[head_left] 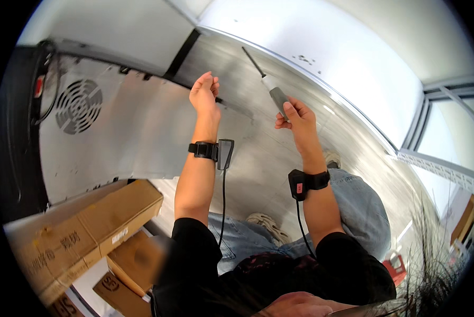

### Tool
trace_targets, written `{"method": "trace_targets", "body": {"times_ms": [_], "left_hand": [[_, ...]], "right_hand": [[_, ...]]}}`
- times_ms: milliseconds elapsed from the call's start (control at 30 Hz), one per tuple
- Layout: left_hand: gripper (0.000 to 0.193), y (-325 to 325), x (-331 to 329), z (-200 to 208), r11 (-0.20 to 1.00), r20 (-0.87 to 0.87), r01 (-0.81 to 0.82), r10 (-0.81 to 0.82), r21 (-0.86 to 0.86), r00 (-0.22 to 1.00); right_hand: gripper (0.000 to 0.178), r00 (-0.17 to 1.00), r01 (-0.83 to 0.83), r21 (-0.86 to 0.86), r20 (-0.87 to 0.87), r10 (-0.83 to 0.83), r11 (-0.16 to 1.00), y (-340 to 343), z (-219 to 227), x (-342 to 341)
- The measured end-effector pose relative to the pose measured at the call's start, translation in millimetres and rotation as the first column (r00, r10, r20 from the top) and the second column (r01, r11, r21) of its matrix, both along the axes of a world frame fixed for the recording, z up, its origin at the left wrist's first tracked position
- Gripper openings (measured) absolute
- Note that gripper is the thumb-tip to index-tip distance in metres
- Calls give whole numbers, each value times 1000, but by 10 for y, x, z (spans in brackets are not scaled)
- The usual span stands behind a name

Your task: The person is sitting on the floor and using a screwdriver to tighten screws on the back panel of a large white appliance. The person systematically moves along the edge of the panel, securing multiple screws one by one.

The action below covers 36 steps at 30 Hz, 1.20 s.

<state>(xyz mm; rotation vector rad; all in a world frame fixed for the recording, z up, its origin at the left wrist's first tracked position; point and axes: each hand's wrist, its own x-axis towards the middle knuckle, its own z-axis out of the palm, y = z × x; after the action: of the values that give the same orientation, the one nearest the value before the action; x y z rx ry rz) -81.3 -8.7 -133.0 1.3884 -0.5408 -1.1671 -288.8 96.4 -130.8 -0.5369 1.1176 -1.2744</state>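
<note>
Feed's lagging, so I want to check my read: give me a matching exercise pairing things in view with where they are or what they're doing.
Things:
1. right hand
2. left hand
3. round vent grille
4. cardboard boxes

States or places:
a. stacked at lower left
b. set in the metal panel, far left
c. grips the screwdriver
d. raised against the panel, holding no tool

Pairs: 1-c, 2-d, 3-b, 4-a

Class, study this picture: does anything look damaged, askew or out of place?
Nothing is clearly damaged. The cardboard boxes lie tilted in an uneven heap beside the metal panel. The right hand grips a screwdriver; the left hand touches the panel.
</note>
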Motion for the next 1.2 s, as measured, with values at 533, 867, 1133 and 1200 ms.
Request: {"method": "trace_targets", "body": {"times_ms": [533,867,1133,1200], "left_hand": [[28,-687,-2098,-1548,821,748,568,-418,67,515],[19,-997,-2318,-1742,870,851,450,-381,200,360],[17,-1030,-2347,-1670,862,854,427,-421,273,305],[14,-957,-2299,-1585,877,810,426,-408,221,421]], "right_hand": [[28,889,442,172,-216,-404,880,458,-735,-1152],[25,845,526,139,-199,-497,839,584,-739,-1293],[24,834,542,129,-204,-513,830,594,-715,-1298],[23,838,536,123,-203,-507,835,580,-701,-1247]]}}
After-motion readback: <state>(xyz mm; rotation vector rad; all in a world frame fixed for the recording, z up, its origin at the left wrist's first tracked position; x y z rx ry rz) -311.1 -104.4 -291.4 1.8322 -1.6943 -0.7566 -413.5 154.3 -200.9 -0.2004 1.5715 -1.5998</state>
